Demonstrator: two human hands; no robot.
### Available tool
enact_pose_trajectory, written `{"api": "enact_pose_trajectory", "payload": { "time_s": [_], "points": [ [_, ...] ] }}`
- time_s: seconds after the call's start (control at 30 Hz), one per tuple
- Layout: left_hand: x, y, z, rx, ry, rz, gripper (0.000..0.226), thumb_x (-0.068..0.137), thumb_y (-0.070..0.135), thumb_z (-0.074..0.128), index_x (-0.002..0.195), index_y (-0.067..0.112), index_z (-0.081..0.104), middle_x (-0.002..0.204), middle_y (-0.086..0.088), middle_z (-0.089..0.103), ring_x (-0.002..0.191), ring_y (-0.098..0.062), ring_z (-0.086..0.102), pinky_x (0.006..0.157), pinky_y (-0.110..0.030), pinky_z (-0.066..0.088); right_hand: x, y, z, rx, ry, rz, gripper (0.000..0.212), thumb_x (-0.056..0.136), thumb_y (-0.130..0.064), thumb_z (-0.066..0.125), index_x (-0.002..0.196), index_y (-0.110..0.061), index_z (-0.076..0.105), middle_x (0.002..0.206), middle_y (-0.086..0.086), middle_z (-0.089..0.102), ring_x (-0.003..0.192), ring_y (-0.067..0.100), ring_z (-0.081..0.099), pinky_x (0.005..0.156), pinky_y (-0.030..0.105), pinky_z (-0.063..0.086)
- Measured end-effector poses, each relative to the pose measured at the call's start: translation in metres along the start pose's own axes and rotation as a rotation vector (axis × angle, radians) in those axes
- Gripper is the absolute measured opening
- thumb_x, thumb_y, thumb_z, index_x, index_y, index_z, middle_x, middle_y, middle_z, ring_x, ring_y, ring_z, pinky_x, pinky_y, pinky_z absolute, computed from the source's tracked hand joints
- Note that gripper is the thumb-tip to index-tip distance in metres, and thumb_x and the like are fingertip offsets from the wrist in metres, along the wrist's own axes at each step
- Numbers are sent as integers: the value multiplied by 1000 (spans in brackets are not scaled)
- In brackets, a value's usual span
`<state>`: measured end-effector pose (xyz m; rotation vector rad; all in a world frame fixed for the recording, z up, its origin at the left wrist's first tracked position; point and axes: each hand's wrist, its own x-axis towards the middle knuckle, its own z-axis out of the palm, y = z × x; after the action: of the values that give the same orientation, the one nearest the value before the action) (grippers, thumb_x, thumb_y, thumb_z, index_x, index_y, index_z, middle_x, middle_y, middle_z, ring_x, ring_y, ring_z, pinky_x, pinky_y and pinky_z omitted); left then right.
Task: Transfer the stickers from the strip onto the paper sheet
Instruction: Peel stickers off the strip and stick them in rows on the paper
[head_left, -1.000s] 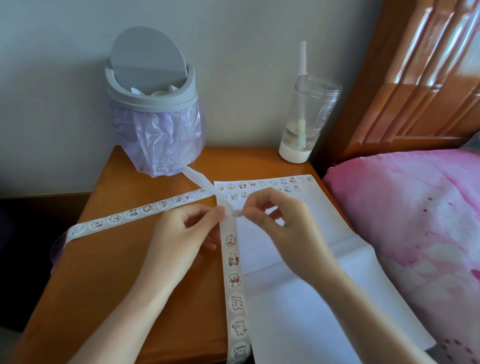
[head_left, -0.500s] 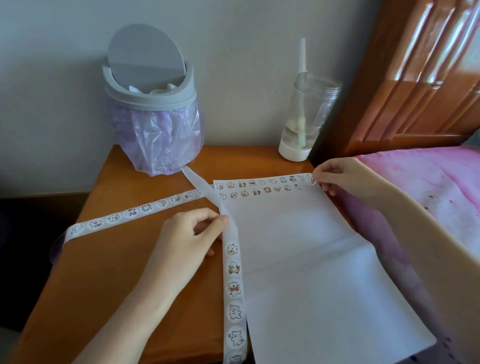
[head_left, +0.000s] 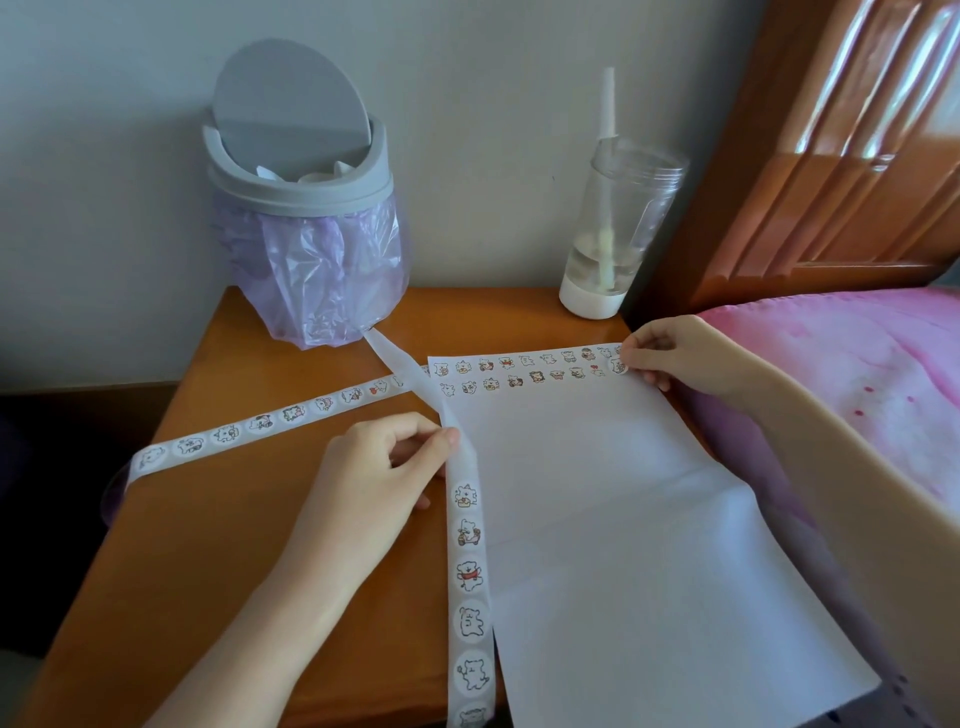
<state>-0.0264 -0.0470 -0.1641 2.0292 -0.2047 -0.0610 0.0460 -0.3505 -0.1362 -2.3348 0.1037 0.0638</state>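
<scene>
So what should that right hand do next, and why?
Probably press it flat: the right hand holds a small round white sticker at the second row's end, near the far right corner of the white paper sheet. The left hand pinches the long white sticker strip, ready for the next peel.

No readable text or numbers; the stickers (head_left: 470, 576) on the strip (head_left: 467, 525) show only cartoon animals

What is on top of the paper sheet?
Two rows of stickers along the far edge of the paper sheet, the right hand at its far right corner, the sticker strip over its left edge. The fingers hide what lies beneath.
</scene>
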Motion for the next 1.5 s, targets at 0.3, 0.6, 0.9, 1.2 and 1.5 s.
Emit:
{"api": "enact_pose_trajectory", "payload": {
  "time_s": [0.3, 0.6, 0.9, 1.2, 1.5],
  "points": [
    [0, -1, 0, 8, 0, 11, 19, 91, 33, 56, 76, 30, 68, 72, 26, 69, 58, -3, 65, 50, -8, 46, 1, 2, 3, -34, 24, -25, 9, 90, -5, 61, 82, -9, 64, 62, 0, 59, 42, -2, 51, 45, 10, 42],
    [1, -2, 0, 10, 7, 13, 20, 91, 33, 56, 77, 29, 69, 72, 23, 70, 56, -4, 65, 50, -9, 46, 5, 9, 8, -75, 75, -38, 8, 88, -7, 63, 82, -12, 65, 67, -2, 62, 54, 7, 53, 46, 10, 43],
    [0, -1, 1, 40, 1, 30, 19, 91, 35, 56, 76, 30, 67, 72, 29, 67, 58, 0, 65, 50, -8, 46, 4, 17, 16, -142, 215, -112, 10, 79, -20, 76, 80, -17, 66, 79, -2, 65, 68, 8, 53, 65, 18, 42],
    [0, 0, 2, 83, 28, 36, 20, 90, 38, 56, 75, 29, 67, 68, 20, 69, 59, -4, 65, 51, -12, 48, 9, 20, 15, -139, 240, -112, 16, 83, -7, 68, 89, -18, 58, 77, 0, 60, 73, 19, 56, 71, 24, 45],
    [1, -1, 2, 55, 20, 19, 20, 91, 35, 56, 75, 29, 67, 71, 25, 67, 57, -3, 65, 48, -9, 46, 9, 25, 16, -90, 244, -98, 20, 83, -10, 69, 82, -26, 58, 81, 3, 60, 71, 18, 54, 69, 31, 46]
  ]
}}
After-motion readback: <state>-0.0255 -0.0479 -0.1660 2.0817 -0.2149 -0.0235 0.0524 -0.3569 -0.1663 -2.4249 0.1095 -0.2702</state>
